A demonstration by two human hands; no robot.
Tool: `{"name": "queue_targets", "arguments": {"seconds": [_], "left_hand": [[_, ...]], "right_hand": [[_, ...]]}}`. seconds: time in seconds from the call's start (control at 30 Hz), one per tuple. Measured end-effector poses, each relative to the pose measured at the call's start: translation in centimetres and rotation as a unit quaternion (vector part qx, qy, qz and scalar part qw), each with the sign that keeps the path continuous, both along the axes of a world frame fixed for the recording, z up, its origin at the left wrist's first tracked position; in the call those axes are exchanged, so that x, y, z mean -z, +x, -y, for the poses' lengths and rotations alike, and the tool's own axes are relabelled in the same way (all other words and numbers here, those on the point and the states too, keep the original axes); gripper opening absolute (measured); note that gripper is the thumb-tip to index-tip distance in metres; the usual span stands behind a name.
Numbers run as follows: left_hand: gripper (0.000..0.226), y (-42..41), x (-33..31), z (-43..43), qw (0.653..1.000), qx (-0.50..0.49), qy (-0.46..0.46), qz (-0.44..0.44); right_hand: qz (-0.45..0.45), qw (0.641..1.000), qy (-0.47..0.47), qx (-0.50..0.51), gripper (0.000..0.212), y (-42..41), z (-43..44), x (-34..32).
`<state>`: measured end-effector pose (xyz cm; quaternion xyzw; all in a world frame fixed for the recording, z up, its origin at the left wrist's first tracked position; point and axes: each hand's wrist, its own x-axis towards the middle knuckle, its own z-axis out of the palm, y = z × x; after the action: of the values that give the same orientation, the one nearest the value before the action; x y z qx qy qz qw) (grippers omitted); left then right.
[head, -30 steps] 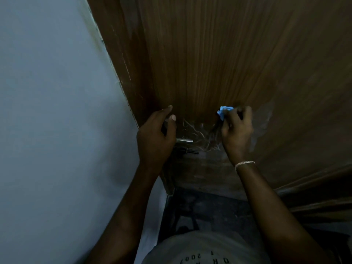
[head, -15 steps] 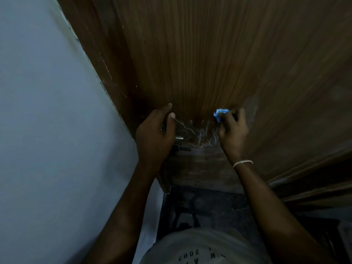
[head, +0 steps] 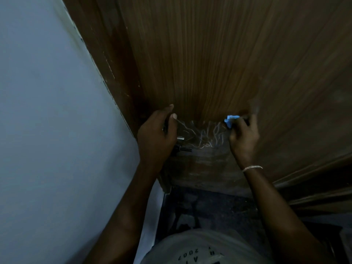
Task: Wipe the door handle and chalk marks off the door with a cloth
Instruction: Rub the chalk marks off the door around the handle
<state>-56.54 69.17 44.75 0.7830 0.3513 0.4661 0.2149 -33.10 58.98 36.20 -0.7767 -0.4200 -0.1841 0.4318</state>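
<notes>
A brown wooden door (head: 209, 63) fills the upper view. White chalk scribbles (head: 203, 136) cover it between my hands. My left hand (head: 156, 138) is wrapped around the metal door handle (head: 180, 138), whose tip shows by my thumb; a dark key or latch (head: 183, 149) pokes out just below. My right hand (head: 242, 136) presses a bunched blue cloth (head: 230, 120) against the door at the right edge of the scribbles. Most of the cloth is hidden in my fist.
A pale blue-grey wall (head: 47, 121) runs down the left beside the dark door frame (head: 106, 60). A dark speckled floor (head: 207, 208) lies below the door. A smeared patch (head: 255, 107) shows on the door above my right hand.
The camera shifted slightly. My right hand with the cloth stayed at the right edge of the chalk marks, moving only a little. My left hand kept its hold on the handle.
</notes>
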Motion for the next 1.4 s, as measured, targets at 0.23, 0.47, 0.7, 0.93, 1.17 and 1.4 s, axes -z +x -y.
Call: {"name": "queue_targets", "arguments": {"seconds": [0.23, 0.47, 0.7, 0.93, 1.17, 1.4], "left_hand": [[0.029, 0.4, -0.2, 0.4, 1.000, 0.006, -0.003, 0.000], [0.029, 0.5, 0.4, 0.6, 1.000, 0.013, -0.008, 0.000], [0.030, 0.0, 0.7, 0.7, 1.000, 0.000, -0.019, -0.005], [0.030, 0.5, 0.8, 1.3, 1.000, 0.004, -0.021, -0.012], [0.028, 0.3, 1.1, 1.2, 0.999, -0.006, -0.030, -0.009], [0.028, 0.7, 1.6, 1.4, 1.000, -0.007, -0.028, -0.010]], "right_hand": [[-0.004, 0.984, 0.160, 0.072, 0.017, 1.4, -0.5, -5.1], [-0.054, 0.995, 0.049, 0.065, 0.015, 0.6, 1.0, -0.7], [-0.081, 0.981, 0.140, 0.106, 0.014, 1.5, 0.6, -2.4], [-0.054, 0.997, -0.056, 0.027, 0.022, 0.1, 1.7, 3.2], [-0.059, 0.996, 0.053, 0.049, 0.018, 2.3, 0.8, 2.0], [-0.047, 0.991, -0.123, -0.026, 0.026, 1.6, 2.4, 7.0]]}}
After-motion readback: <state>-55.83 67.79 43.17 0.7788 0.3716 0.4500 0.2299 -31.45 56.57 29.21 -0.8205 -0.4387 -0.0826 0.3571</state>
